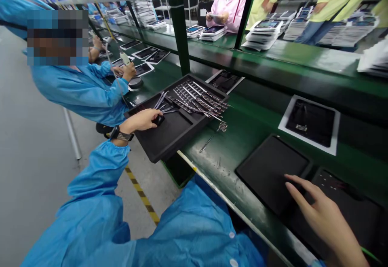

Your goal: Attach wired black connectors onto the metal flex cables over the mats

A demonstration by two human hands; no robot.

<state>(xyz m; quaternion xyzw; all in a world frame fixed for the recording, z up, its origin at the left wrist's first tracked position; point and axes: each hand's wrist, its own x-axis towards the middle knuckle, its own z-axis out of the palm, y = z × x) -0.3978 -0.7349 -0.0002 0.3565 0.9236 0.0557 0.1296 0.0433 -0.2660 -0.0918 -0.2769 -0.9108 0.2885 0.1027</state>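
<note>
Small black object (158,120) gripped in closed left hand (144,120), over black compartmented tray (162,139); right hand (321,206) held open above black panel (269,170), contact unclear; many ribbon-cable strips (198,97) left in tray, none seen fitted on panel.

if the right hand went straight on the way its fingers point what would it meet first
Most likely the flat black panel beneath the right hand's fingertips, though whether they already touch it is hard to judge from this angle.
</note>
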